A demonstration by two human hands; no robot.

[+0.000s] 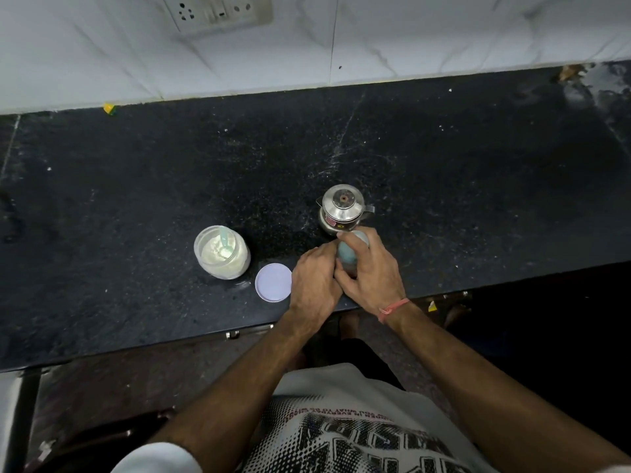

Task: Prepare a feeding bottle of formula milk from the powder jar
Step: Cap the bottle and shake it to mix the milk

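Head view. We look down on a black speckled stone counter (136,186) set against a white marble-patterned wall (102,63) that carries a white socket plate (218,10).

We see both hands meeting near the counter's front edge, right of centre. Our right hand (370,268) has its fingers curled round a pale blue-green feeding bottle (348,252), gripping it from the right side, with the fingertips over its rounded top. A red thread band (392,309) sits on that wrist. Our left hand (316,285) lies against the bottle's left side, its fingers curled toward the lower part of the bottle. We cannot tell how far these fingers close round it, because the back of the hand hides them. The bottle stands between the two palms and only a narrow strip of it shows between the hands. Whether its base touches the counter we cannot tell.

Just behind the bottle stands a small stainless steel lidded pot (343,208) with a spout and a side handle.

To the left of the hands stands an open clear round powder jar (222,252), holding white powder with a pale green plastic scoop (226,242) leaning inside it. A round lilac plastic lid (273,282) lies flat on the counter between the jar and our left hand, just beside both.

At the bottom of the view we see a white printed shirt (358,431).
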